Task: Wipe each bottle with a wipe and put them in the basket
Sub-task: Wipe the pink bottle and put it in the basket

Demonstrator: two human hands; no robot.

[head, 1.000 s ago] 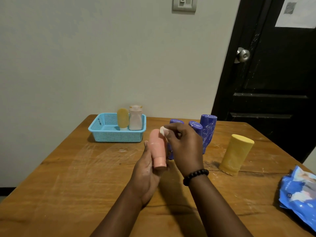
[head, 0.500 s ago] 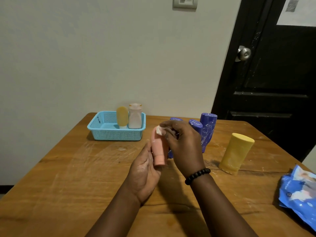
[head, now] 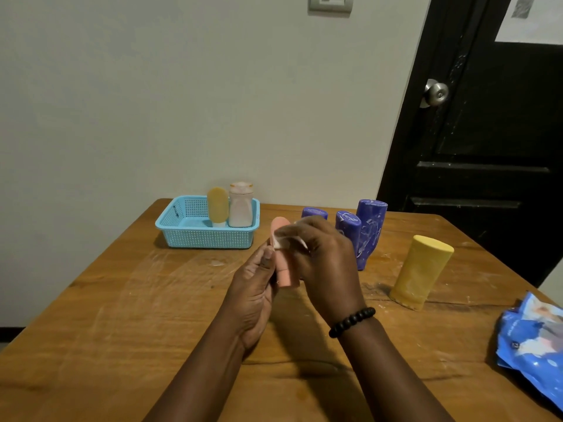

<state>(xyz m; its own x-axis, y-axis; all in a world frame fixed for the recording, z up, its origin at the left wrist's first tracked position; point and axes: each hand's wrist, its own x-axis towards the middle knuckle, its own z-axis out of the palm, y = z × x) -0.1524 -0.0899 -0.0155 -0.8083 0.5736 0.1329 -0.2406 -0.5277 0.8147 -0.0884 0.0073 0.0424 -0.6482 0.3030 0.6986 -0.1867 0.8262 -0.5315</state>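
A small pink bottle (head: 282, 263) is held upright over the middle of the wooden table (head: 122, 315) by my left hand (head: 254, 290), whose fingers curl round its side. My right hand (head: 323, 263) pinches a small white wipe (head: 278, 241) against the bottle's upper part. Behind my hands stand three blue bottles (head: 370, 229), and a big yellow bottle (head: 422, 271) stands to the right. The blue basket (head: 207, 237) at the back left holds a small yellow bottle (head: 217, 205) and a whitish bottle (head: 240, 205).
A blue wipes packet (head: 533, 345) lies at the table's right edge. A black door (head: 487, 132) with a metal knob stands behind the table on the right. A pale wall runs behind the basket.
My right hand has slid the wipe from the bottle's top down and left over its upper side. Both hands and the bottle have shifted slightly.
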